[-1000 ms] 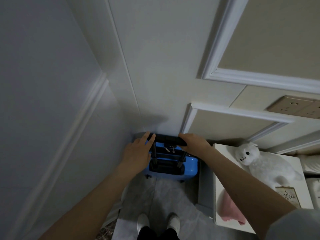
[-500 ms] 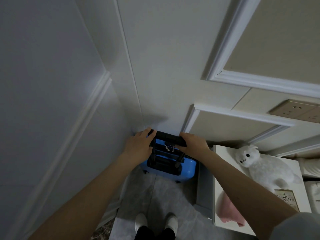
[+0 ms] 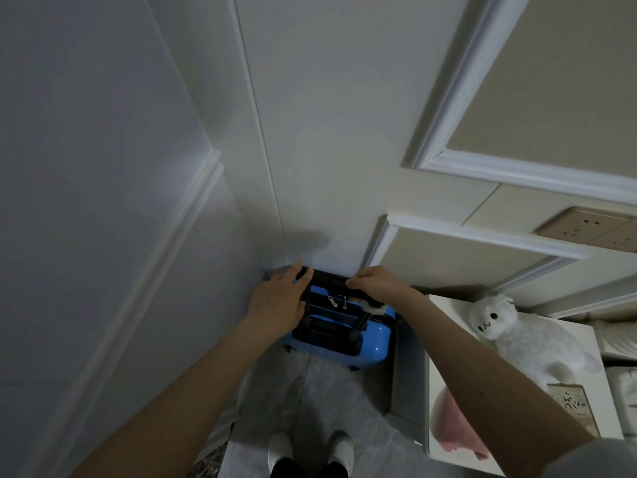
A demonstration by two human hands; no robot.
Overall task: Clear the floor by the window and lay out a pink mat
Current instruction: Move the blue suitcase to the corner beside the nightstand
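1. Nearest: two feet in white slippers (image 3: 310,450) stood on the grey marbled tile floor (image 3: 344,408), facing the corner.
2. Right of the feet: a white cabinet top (image 3: 444,339) carried a white plush alpaca toy (image 3: 517,336), a folded pink fabric item (image 3: 451,426) and a small framed card (image 3: 574,405). The card had dark brush-style writing, too small to read. Whether the pink item was the mat, could not tell.
3. Middle: a glossy blue hard-shell suitcase (image 3: 365,343) stood upright in the corner, close to both walls.
4. Left hand (image 3: 279,298) lay over the left end of the black telescopic suitcase handle (image 3: 327,279), fingers extended, not wrapped. Right hand (image 3: 375,282) gripped the right end, fingers curled round the bar.
5. Judgement: handle was being collapsed or the case parked. Press both ends evenly so the rails don't bind; keep fingers clear of the wall.
6. Farthest: a beige wall socket plate (image 3: 586,227), no legible marking. No brand visible on the case.
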